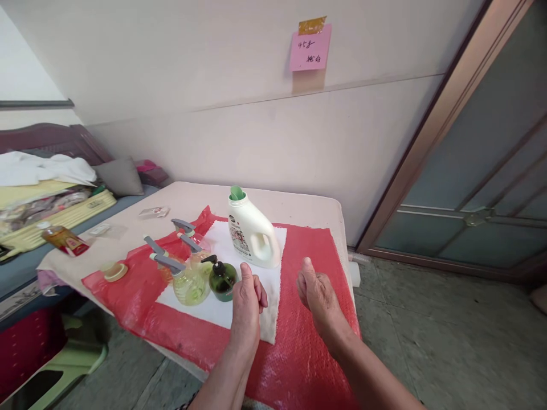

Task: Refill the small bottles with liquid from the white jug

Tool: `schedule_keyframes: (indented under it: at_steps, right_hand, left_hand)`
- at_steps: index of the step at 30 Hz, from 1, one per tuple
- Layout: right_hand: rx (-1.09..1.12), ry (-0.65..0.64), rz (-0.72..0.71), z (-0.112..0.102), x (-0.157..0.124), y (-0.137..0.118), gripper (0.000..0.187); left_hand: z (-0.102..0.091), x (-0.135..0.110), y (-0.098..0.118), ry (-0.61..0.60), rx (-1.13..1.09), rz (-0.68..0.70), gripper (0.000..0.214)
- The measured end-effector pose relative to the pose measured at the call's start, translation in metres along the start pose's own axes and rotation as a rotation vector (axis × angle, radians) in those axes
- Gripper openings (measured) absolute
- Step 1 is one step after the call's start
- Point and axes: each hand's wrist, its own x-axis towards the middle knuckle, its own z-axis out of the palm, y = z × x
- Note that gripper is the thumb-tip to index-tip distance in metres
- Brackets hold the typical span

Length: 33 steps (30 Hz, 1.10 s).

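My left hand (248, 297) is a fist with the thumb pointing up, over the white cloth (267, 319). My right hand (318, 293) makes the same shape over the red plastic sheet (294, 364); neither holds anything. Just left of my left hand stands a dark green pump bottle (223, 282). Beyond the hands, a cream detergent jug (252, 230) stands upright, uncapped, with a green piece at its mouth. Several clear bottles with grey trigger tops cluster to the left, among them a yellow-green spray bottle (191, 287).
A beige round lid (114, 271) lies on the red sheet's left part. An amber liquid bottle (64, 238) lies at the table's left edge. A pink note (311, 48) is taped to the wall. A green stool (72, 359) stands on the floor, and a glass door (474, 210) is at right.
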Motion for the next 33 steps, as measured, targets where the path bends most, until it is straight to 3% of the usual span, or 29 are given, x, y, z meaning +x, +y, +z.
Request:
schedule_keyframes:
  at_steps: [7, 12, 15, 17, 20, 24, 29, 33]
  right_hand:
    - [-0.019, -0.012, -0.003, -0.001, -0.003, -0.002, 0.062]
    - [-0.037, -0.051, -0.044, -0.004, -0.002, 0.003, 0.062]
    - [-0.023, -0.069, -0.044, -0.008, 0.002, 0.01, 0.053]
    - [-0.013, -0.062, -0.042, -0.012, 0.006, 0.013, 0.04]
    - [-0.012, -0.057, -0.036, -0.018, 0.007, 0.015, 0.031]
    - [-0.016, -0.103, -0.022, -0.024, 0.006, 0.016, 0.032]
    - [-0.025, -0.164, -0.017, -0.024, 0.004, 0.02, 0.03]
    - [-0.034, -0.2, -0.02, -0.02, 0.004, 0.018, 0.026]
  left_hand:
    - [0.001, 0.0, 0.0, -0.001, -0.001, 0.007, 0.073]
    - [-0.008, 0.003, -0.005, 0.034, 0.075, 0.058, 0.062]
    - [-0.025, 0.012, -0.006, 0.201, 0.183, 0.211, 0.036]
    - [-0.037, 0.021, -0.007, 0.359, 0.176, 0.241, 0.027]
    - [-0.052, 0.035, -0.013, 0.52, 0.134, 0.192, 0.027]
    - [-0.057, 0.049, -0.024, 0.612, 0.125, 0.141, 0.038]
    - [-0.062, 0.067, -0.025, 0.574, 0.172, 0.169, 0.045]
    - [-0.068, 0.078, -0.017, 0.435, 0.221, 0.232, 0.025]
